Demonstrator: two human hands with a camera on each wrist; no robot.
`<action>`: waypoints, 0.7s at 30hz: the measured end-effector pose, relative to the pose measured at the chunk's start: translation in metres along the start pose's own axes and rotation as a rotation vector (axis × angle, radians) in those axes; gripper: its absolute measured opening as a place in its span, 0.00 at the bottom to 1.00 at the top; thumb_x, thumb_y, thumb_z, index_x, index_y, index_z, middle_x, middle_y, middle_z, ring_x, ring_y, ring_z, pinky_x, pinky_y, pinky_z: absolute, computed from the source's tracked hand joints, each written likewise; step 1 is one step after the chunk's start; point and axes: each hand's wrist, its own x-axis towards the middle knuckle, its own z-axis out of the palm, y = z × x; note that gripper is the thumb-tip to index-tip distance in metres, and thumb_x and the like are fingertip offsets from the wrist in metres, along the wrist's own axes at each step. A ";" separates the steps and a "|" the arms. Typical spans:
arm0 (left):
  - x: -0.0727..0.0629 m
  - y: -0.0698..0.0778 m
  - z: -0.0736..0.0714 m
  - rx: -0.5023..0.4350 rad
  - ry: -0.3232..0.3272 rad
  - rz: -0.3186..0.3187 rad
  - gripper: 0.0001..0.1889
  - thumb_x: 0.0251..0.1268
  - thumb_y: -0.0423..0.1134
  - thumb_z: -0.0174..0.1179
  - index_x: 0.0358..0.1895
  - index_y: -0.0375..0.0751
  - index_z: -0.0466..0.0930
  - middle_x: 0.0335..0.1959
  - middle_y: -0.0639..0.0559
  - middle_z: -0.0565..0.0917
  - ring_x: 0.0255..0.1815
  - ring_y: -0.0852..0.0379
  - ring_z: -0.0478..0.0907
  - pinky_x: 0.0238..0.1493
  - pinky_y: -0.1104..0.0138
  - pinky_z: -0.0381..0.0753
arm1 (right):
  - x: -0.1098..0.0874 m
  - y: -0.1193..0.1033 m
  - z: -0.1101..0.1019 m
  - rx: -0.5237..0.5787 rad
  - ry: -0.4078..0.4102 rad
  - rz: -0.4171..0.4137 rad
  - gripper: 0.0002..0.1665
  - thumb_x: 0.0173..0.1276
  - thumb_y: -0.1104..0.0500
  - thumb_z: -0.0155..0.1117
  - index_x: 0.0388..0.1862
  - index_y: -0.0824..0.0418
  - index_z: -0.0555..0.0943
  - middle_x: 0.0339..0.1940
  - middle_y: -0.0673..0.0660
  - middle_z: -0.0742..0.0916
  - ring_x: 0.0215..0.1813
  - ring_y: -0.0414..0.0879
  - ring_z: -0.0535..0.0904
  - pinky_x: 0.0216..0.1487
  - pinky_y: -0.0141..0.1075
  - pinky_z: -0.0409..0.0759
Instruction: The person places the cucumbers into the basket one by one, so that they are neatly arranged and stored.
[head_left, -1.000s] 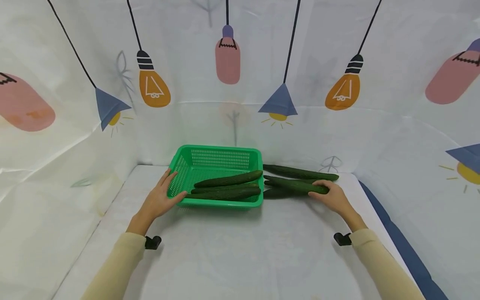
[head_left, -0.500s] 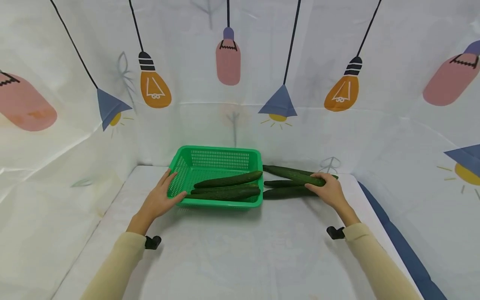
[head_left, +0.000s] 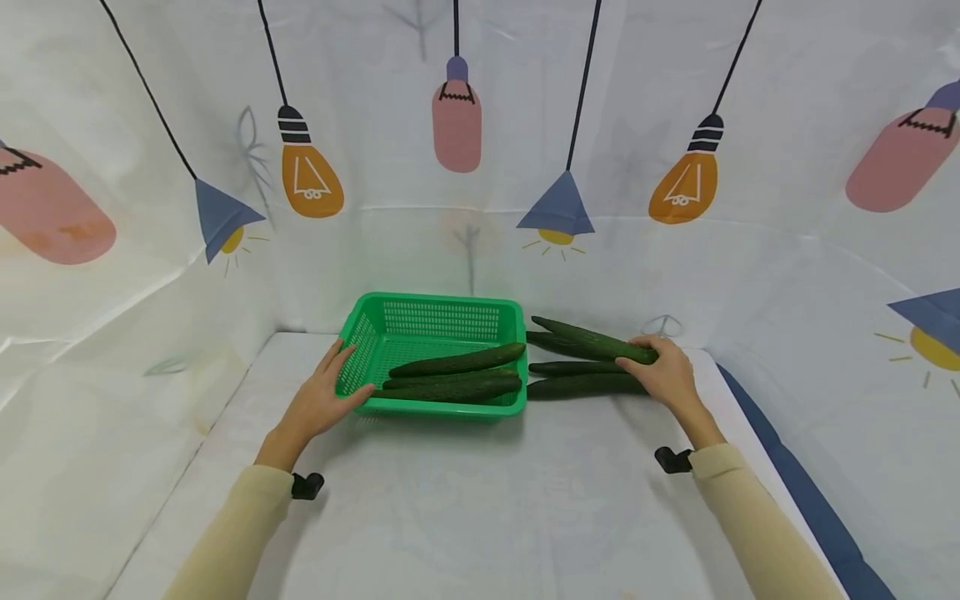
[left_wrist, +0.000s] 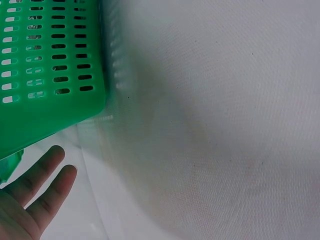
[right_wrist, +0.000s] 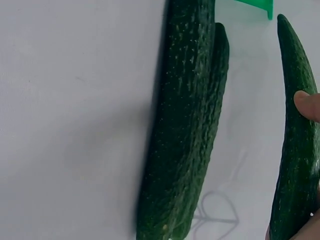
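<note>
My right hand (head_left: pixel 670 377) grips one end of a long dark green cucumber (head_left: pixel 592 340); the far end tilts up toward the back left. In the right wrist view a thumb (right_wrist: pixel 306 106) presses on this cucumber. Beneath and in front of it, more cucumbers (head_left: pixel 581 386) lie on the white table, partly hidden by the hand. My left hand (head_left: pixel 318 400) rests at the left front corner of a green slotted plastic basket (head_left: pixel 442 409), its fingers spread and its thumb at the front rim. Several cucumbers (head_left: pixel 459 362) lie inside along the basket's right front part.
A white cloth wall (head_left: pixel 472 250) printed with hanging lamps stands behind the table (head_left: pixel 465 508) and along both sides. Past the right table edge shows a dark blue strip (head_left: pixel 795 479).
My right hand has taken a cucumber out from the front ones and lifted it toward the back, its far end now raised. The left hand and basket have not visibly moved.
</note>
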 end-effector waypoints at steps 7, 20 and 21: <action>-0.001 0.000 -0.001 0.005 -0.003 -0.006 0.49 0.69 0.68 0.58 0.84 0.46 0.50 0.86 0.42 0.45 0.75 0.24 0.64 0.62 0.28 0.69 | 0.005 -0.008 0.004 0.005 0.016 -0.037 0.30 0.69 0.48 0.73 0.62 0.66 0.81 0.63 0.71 0.82 0.66 0.68 0.75 0.65 0.66 0.71; 0.001 0.000 -0.001 -0.001 -0.003 -0.004 0.49 0.69 0.68 0.58 0.84 0.47 0.50 0.86 0.43 0.45 0.76 0.25 0.62 0.63 0.28 0.68 | 0.006 -0.033 0.017 0.003 0.046 -0.144 0.28 0.65 0.51 0.77 0.60 0.64 0.84 0.59 0.69 0.84 0.63 0.67 0.77 0.62 0.66 0.74; 0.001 0.000 -0.001 0.000 -0.003 -0.004 0.49 0.69 0.68 0.58 0.84 0.47 0.50 0.86 0.43 0.45 0.76 0.26 0.62 0.63 0.28 0.69 | 0.005 -0.036 0.018 0.004 0.051 -0.155 0.28 0.64 0.52 0.78 0.59 0.64 0.84 0.58 0.69 0.84 0.62 0.67 0.78 0.62 0.66 0.74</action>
